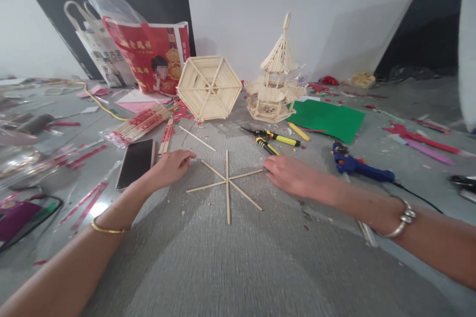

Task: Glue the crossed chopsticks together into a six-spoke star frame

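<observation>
Several thin wooden sticks (228,203) lie flat on the grey surface, meeting at one centre like a six-armed star. My right hand (284,173) rests at the outer end of the upper right arm, its fingers bent together; what they may hold is hidden. To the upper left of the star is my left hand (173,166), with thumb and forefinger curled towards each other and nothing visible between them. A loose stick (197,138) lies just beyond it. Behind stand a hexagonal stick frame (209,89) and a pagoda-like stick model (275,89).
Yellow-black pliers (277,137) and a green sheet (327,118) lie beyond my right hand, with a blue glue gun (362,167) to the right. A phone (136,162) and packed sticks (139,124) lie left. A red bag (148,57) stands behind.
</observation>
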